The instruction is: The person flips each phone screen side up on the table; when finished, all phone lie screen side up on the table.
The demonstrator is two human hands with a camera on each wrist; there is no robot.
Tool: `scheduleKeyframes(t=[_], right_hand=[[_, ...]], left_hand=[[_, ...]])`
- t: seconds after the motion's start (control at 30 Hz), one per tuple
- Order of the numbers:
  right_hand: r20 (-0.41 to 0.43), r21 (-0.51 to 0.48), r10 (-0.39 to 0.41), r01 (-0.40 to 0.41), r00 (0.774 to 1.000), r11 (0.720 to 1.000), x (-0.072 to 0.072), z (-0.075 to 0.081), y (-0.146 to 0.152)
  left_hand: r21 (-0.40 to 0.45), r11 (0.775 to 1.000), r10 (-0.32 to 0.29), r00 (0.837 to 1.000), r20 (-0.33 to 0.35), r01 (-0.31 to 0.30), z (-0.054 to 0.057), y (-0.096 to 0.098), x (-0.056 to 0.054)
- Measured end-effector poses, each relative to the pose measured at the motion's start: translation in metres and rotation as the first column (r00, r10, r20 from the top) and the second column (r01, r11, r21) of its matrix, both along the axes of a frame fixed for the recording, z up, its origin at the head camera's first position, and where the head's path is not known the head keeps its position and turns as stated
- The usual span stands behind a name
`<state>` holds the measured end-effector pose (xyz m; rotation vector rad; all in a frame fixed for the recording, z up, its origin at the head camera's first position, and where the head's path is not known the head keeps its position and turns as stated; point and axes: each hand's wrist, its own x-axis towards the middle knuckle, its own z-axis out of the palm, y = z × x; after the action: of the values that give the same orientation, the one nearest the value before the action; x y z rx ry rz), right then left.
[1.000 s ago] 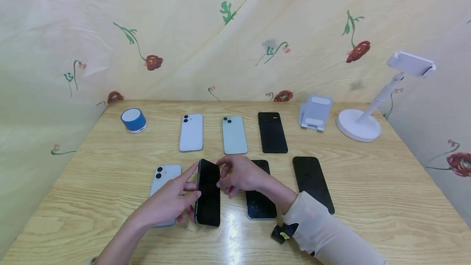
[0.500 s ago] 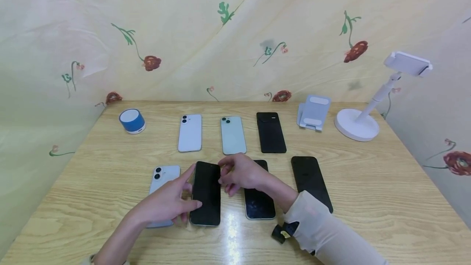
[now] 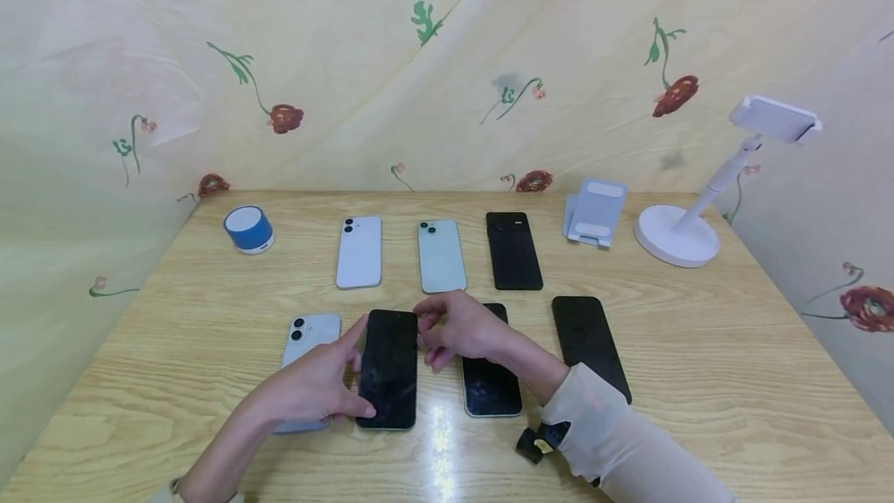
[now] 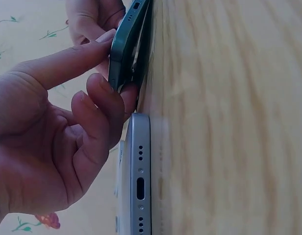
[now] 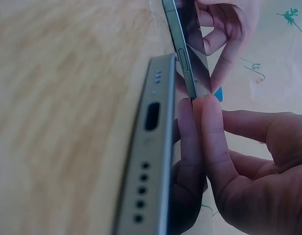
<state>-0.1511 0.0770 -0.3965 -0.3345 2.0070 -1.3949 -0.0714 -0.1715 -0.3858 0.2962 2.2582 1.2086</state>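
Note:
A black-screened smartphone [image 3: 389, 367] with dark green sides stands face up between my hands, its left side tipped up off the table in the left wrist view. My left hand [image 3: 310, 385] pinches it along the left edge: thumb over the lower screen corner, other fingers underneath. At the upper right edge, my right hand [image 3: 461, 328] holds it with bent fingertips. Left of it, partly under my left hand, lies a pale blue phone [image 3: 314, 330], camera side up. Another black-screened phone [image 3: 492, 390] lies beneath my right wrist, partly hidden.
Across the back are a white phone [image 3: 359, 253], a pale green phone [image 3: 442, 257] and a black phone [image 3: 515, 254]. Another black phone [image 3: 592, 348] lies right. A blue speaker [image 3: 249, 230], a folding phone stand [image 3: 597, 212] and a tall white stand [image 3: 677, 236] stand behind.
The held smartphone has turned flatter, its screen now facing up more, and its left edge has swung left. My left thumb has slid down to the lower corner; the right hand stays nearly still.

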Motion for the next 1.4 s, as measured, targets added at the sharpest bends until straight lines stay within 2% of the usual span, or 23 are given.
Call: scheduleKeyframes(t=[0.23,0.43,0.67,1.07,1.4], right_hand=[[-0.001,-0.02,-0.003,0.003,1.0,1.0,0.0,0.0,0.001],[-0.003,-0.038,-0.02,0.02,1.0,0.999,-0.001,-0.001,0.002],[-0.005,-0.032,-0.024,0.024,1.0,0.999,-0.001,0.0,0.001],[-0.059,0.043,0.045,-0.043,0.997,0.998,-0.001,0.003,0.001],[-0.104,0.119,0.065,-0.053,0.992,0.991,0.001,0.004,-0.002]], left_hand=[[0.047,0.998,-0.049,0.998,0.047,0.047,0.004,-0.003,0.0],[-0.059,0.997,-0.042,0.999,0.007,0.043,0.006,0.003,-0.002],[-0.162,0.986,-0.053,0.996,-0.065,0.042,0.008,0.009,-0.01],[-0.255,0.967,-0.04,0.995,-0.09,0.016,0.01,0.014,-0.015],[-0.271,0.962,-0.047,0.995,-0.088,0.022,0.009,0.015,-0.017]])
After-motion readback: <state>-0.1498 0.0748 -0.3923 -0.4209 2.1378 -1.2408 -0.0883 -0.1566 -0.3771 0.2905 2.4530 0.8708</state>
